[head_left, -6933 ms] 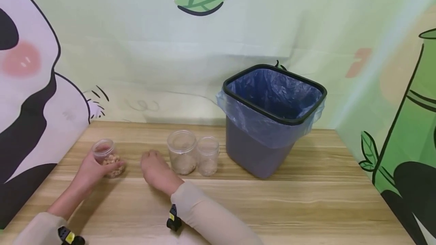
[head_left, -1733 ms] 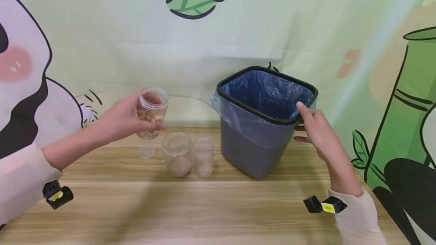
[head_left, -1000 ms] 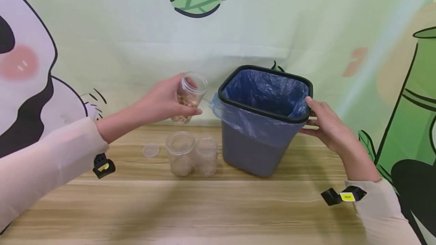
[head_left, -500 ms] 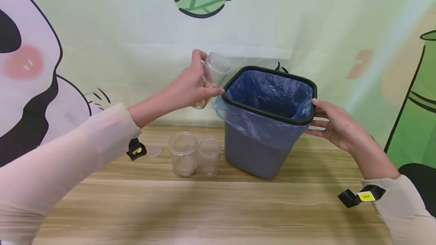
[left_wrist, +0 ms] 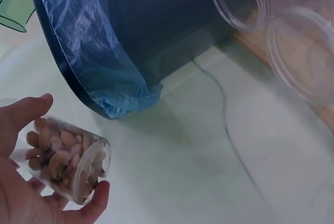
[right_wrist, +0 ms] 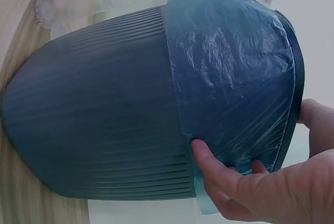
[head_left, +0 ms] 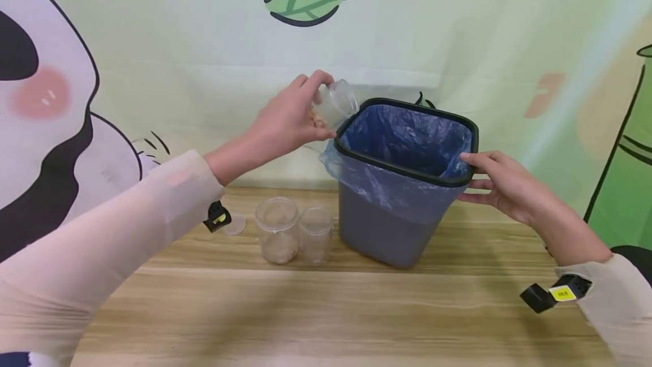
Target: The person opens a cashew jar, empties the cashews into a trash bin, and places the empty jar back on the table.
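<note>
My left hand (head_left: 290,115) grips a clear plastic jar (head_left: 343,99), its lid off, at the left rim of a grey trash bin (head_left: 389,237). The jar is tipped, its mouth towards the bin. Peanut-like nuts (left_wrist: 61,148) lie inside the jar in the left wrist view. A blue plastic bag (head_left: 397,194) lines the bin and folds over its black rim. At the bin's right side, my right hand (head_left: 509,188) holds the rim, thumb over the top. In the right wrist view its fingers (right_wrist: 224,177) press the bag against the outer wall.
Two clear jars without lids stand left of the bin: a wider jar (head_left: 277,234) and a narrower jar (head_left: 316,237). A round clear lid (head_left: 234,224) lies on the wooden table (head_left: 305,316) behind the left wrist's camera. A printed cloth (head_left: 204,27) hangs at the back.
My left hand has lifted the jar from the table's left side, carried it right to the bin and tipped it. My right hand has moved from the table to the bin's rim.
</note>
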Tool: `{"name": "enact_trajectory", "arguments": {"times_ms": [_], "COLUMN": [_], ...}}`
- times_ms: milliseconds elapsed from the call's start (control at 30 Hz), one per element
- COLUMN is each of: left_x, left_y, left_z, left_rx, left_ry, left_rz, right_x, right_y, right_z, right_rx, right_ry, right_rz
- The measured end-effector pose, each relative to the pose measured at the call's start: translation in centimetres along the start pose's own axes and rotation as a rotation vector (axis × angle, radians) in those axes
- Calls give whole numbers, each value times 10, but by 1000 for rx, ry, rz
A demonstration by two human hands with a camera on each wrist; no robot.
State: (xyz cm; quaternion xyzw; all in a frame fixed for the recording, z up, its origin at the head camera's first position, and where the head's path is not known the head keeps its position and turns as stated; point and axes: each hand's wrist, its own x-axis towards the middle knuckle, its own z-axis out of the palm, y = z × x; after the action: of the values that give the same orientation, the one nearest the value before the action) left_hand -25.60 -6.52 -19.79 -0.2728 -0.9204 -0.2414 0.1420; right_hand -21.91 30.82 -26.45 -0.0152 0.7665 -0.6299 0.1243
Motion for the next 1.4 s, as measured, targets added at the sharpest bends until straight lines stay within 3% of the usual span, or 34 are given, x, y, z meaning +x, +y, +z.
{"name": "enact_trajectory", "arguments": {"times_ms": [200,500,900,1400], "left_x": [9,14,20,27], "left_y": [3,9,19,23], "left_z": [0,8,21,29], "left_rx": [96,281,393,561], "left_ry": [22,4,8,77], "left_rz": [1,75,170,300], "right_x": [-3,-2,-1,-3], "right_y": [-3,1,3,2], "right_z": [0,5,6,5], "right_rx": [70,99,74,129], "right_ry": [6,4,12,-18], "right_rz": [30,63,73,72]}}
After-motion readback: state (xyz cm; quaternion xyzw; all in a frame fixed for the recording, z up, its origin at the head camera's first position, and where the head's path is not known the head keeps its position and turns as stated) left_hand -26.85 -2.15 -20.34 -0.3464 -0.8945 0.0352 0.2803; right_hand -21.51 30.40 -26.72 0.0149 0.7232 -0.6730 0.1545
